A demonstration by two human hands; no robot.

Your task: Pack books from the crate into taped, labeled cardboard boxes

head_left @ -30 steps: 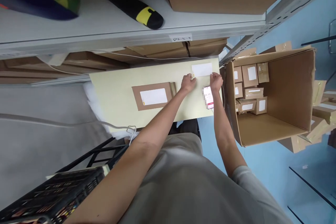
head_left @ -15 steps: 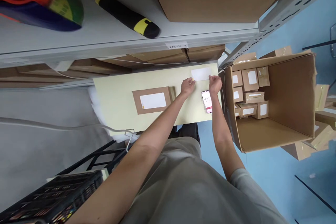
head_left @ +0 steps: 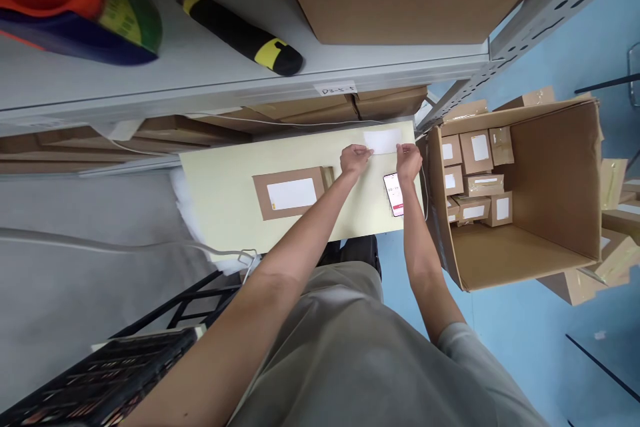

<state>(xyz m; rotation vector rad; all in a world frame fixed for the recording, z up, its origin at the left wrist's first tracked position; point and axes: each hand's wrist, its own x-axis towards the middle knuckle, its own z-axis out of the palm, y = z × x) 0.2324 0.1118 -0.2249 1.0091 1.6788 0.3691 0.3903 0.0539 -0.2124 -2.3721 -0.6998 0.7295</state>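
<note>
The left hand has its fingers pinched together at the lower left corner of a white sheet; the right hand pinches the lower right corner, its fingertips likewise closed. The sheet is at the far right end of the worktop, its long axis running left to right, roughly along the worktop's length, right end slightly farther away. Just below the right fingers is a lit phone; farther left lies a labelled brown box. Beside the worktop's right end, a large open carton holds small boxes, most white-labelled, gathered along its left side. The contents of a black crate at lower left are blurred.
</note>
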